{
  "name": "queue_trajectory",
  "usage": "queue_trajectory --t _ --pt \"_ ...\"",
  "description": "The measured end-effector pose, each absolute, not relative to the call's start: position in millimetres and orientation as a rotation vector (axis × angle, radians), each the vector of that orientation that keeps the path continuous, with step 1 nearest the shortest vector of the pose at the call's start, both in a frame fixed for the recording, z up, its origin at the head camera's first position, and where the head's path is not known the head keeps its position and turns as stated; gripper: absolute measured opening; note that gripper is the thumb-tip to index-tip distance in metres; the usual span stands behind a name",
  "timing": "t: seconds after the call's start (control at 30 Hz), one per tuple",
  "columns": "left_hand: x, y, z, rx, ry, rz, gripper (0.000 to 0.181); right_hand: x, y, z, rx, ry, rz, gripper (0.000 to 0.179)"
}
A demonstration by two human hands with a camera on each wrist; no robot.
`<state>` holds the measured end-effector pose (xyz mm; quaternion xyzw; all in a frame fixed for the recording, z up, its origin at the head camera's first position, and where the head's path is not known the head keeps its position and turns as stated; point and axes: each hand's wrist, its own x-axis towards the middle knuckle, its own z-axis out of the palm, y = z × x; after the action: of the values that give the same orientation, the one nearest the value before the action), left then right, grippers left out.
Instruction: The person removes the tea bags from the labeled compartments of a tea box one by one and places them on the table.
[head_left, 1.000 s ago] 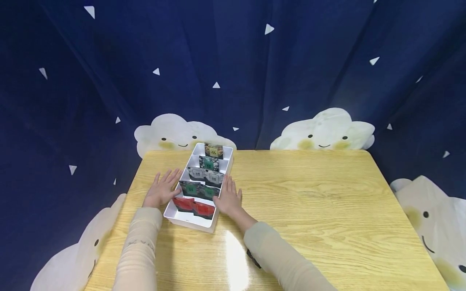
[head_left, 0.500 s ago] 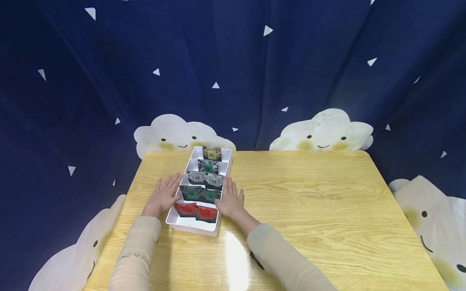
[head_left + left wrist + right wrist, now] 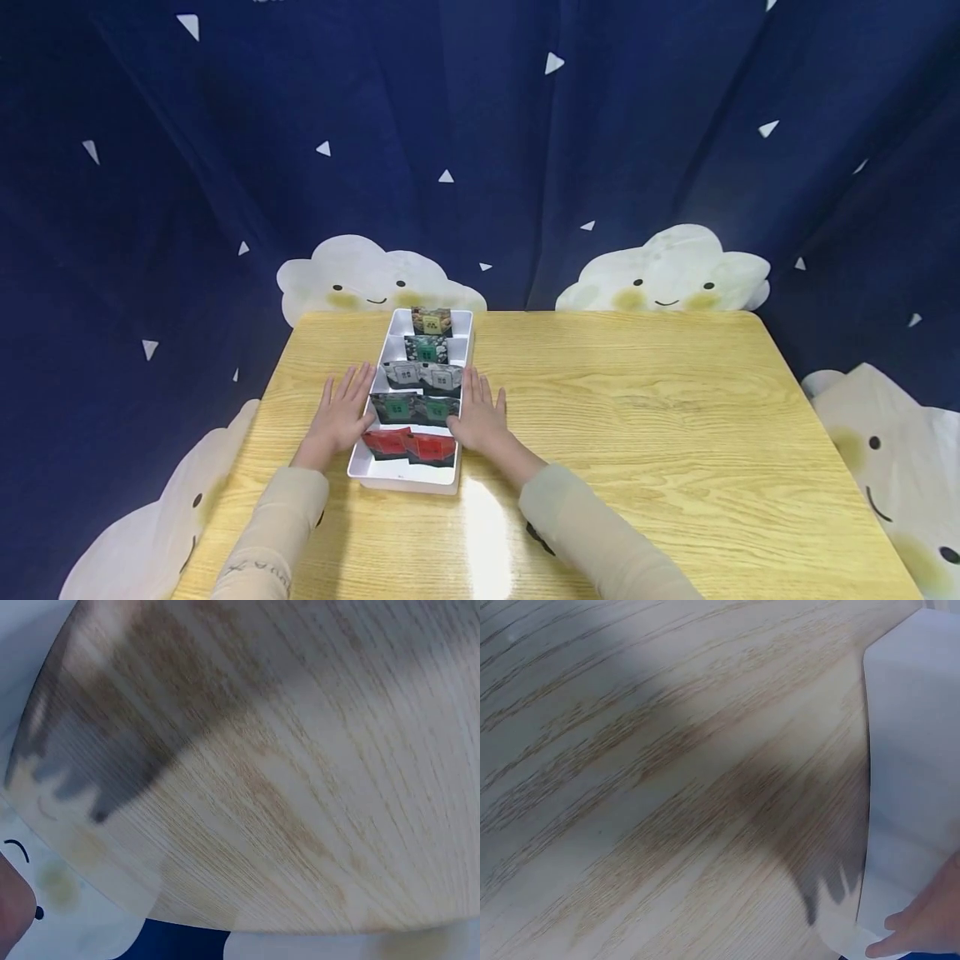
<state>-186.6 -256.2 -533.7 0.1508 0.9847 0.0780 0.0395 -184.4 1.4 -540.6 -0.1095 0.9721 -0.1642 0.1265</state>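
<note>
A long white divided box (image 3: 405,482) stands on the wooden table, its far end tilted slightly right. Upright packets fill its rows: two red packets (image 3: 431,448) in front, then dark packets with green labels (image 3: 396,408), grey packets (image 3: 442,380), a green-labelled packet (image 3: 426,350) and a yellow-labelled packet (image 3: 431,322) at the back. My left hand (image 3: 339,419) lies along the left side with straight, spread fingers, thumb at the rim. Along the right side rests my right hand (image 3: 480,414), fingers straight. In the right wrist view, its fingers (image 3: 919,926) touch the box's outer wall.
The wooden table (image 3: 637,417) stretches away to the right of the box. Behind it hangs a dark blue curtain (image 3: 495,125) with white triangles and clouds. A small black object (image 3: 540,539) shows beside the right sleeve.
Between both hands, the box has turned to stand straighter and come slightly nearer. Its front end has shifted right and its far end a little left; the hands moved along with it.
</note>
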Motion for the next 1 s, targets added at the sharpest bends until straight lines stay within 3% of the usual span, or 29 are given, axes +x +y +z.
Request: queue_trajectory --t 1.0 --pt "-161.5 -234.3 -534.8 0.442 3.006 0.178 0.076 -167.3 24.8 -538.2 -0.464 2.825 -0.437 0.081"
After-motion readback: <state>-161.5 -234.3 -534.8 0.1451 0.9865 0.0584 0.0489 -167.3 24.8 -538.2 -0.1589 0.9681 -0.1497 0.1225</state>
